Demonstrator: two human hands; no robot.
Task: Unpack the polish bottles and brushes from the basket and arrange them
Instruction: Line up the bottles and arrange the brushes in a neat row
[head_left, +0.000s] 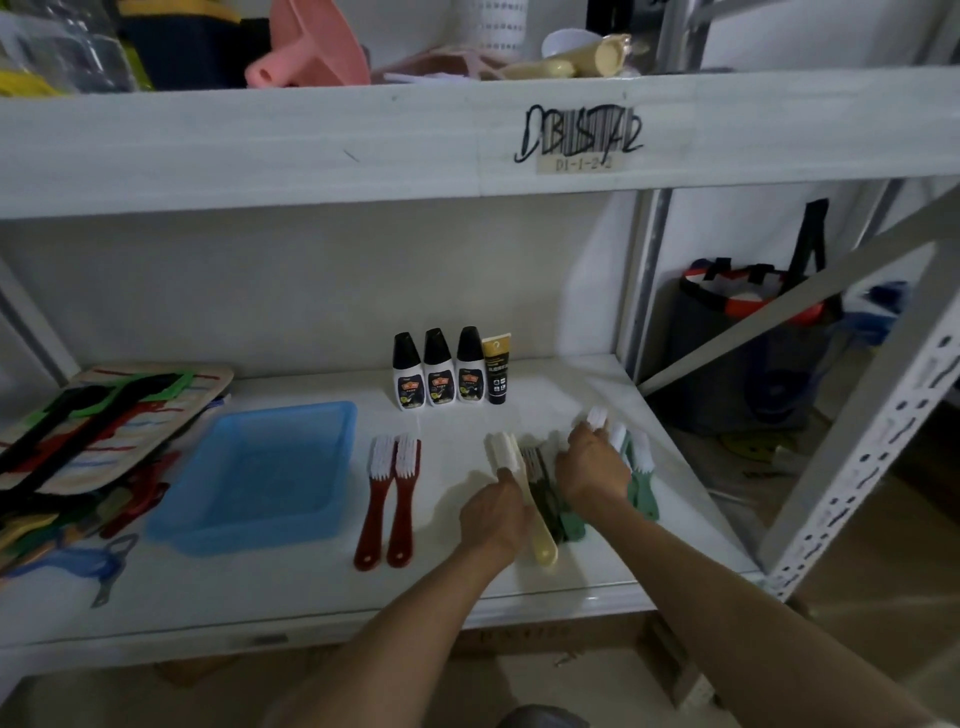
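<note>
Three polish bottles (438, 368) with black caps and a black tube (496, 370) stand in a row at the back of the white shelf (311, 587). The blue basket (265, 475) sits to their left with nothing visible inside. Two red brushes (389, 499) lie side by side in front of the bottles. My left hand (493, 512) holds the handle of a cream brush (524, 488). My right hand (592, 465) rests on a cluster of green brushes (641, 475) and pinches a white bristle head (597, 415). A dark green brush (543, 493) lies between my hands.
A stack of colourful flat goods (98, 431) and a blue-handled tool (98, 566) lie at the shelf's left. The upper shelf (363, 145) overhangs close above. A slanted metal brace (779, 306) and perforated post (862, 467) stand at the right, with a dark bag (737, 332) behind.
</note>
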